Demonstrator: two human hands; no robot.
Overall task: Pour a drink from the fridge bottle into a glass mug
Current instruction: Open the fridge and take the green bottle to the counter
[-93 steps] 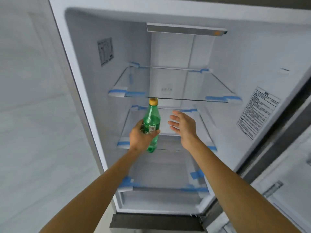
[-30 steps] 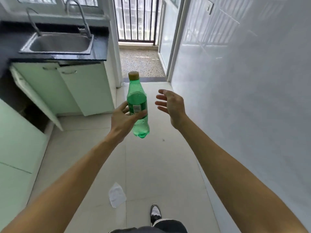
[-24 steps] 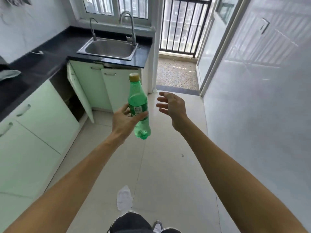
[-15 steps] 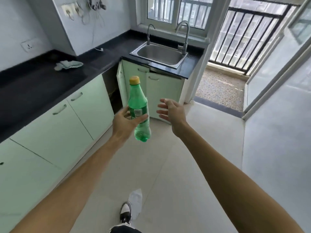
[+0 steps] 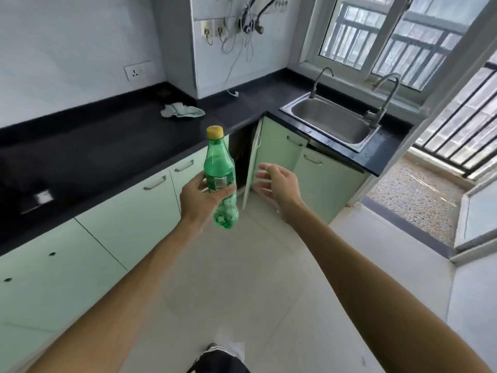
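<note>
A green bottle (image 5: 220,173) (yellow cap on, upright) is gripped around its middle by the left hand (image 5: 200,198), above the floor near the black counter (image 5: 107,149). The right hand (image 5: 279,184) is held beside it, fingers spread, empty.

Bright daylight enters through the window (image 5: 376,41), up and right of the left grip (image 5: 200,203), leaving the scene evenly lit with soft, faint shadows. Glare whitens the table (image 5: 80,157) left of the grip. Wide-angle distortion bends straight edges outward; forearms and floor (image 5: 242,278) show slight motion blur.
</note>
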